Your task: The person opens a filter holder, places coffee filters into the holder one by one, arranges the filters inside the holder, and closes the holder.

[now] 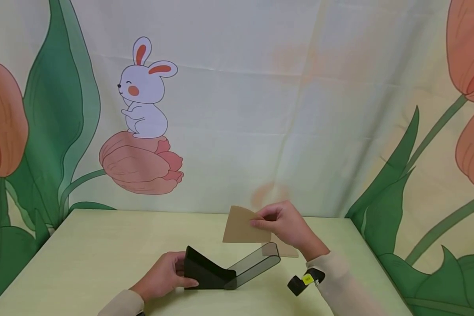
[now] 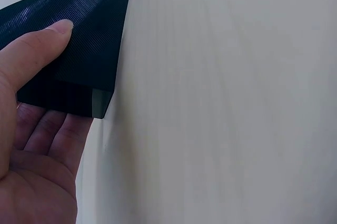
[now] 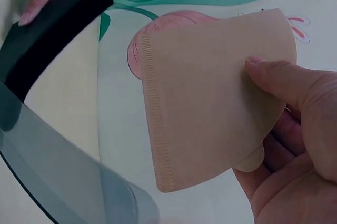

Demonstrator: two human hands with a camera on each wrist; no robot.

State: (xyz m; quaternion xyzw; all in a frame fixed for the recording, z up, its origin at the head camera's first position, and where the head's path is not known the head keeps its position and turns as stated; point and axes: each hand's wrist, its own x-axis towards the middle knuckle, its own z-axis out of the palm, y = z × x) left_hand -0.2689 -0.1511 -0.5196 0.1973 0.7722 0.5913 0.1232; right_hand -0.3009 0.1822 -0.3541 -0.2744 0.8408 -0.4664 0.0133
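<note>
My right hand (image 1: 286,226) pinches a brown paper coffee filter (image 1: 242,226) between thumb and fingers, holding it up above the table. A crimped seam runs down one edge of that filter in the right wrist view, and a small rounded tab shows at its lower right. With my left hand (image 1: 165,275) I grip a black coffee filter holder (image 1: 205,274) at its left end, thumb on the near side. Its clear smoky lid (image 1: 256,265) is swung open, slanting up to the right below the filter. The holder's inside is hidden.
Behind the lid, another light brown piece (image 1: 288,251) lies on the pale wooden table (image 1: 102,245). A black strap device with a yellow label (image 1: 308,279) is on my right wrist. A printed curtain (image 1: 229,109) with tulips and a rabbit hangs behind the table.
</note>
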